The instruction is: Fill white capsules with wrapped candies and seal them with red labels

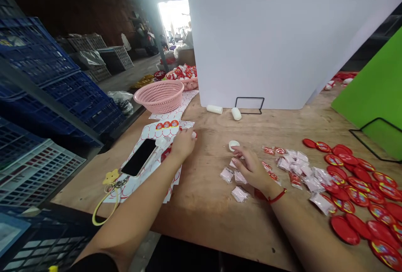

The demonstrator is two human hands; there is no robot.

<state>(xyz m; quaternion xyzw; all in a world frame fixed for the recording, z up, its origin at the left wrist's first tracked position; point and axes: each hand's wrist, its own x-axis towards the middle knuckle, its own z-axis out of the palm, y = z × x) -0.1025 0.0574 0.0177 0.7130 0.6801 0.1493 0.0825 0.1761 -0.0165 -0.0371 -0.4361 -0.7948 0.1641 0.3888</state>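
The right hand (253,169) lies flat, fingers loosely together and clamped on nothing, over small clear sachets (236,185) on the desk (207,209); a white cap (233,144) sits just beyond its fingertips. To lift one sachet cleanly, pinch a single edge. The left hand (183,143) rests on printed card sheets (165,131), its grip curled over a small red-and-white piece, beside a phone (139,157).

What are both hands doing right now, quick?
Left hand: palm down on the printed sheets; grip cannot be told.
Right hand: lying loosely on small white packets, nothing clearly gripped.
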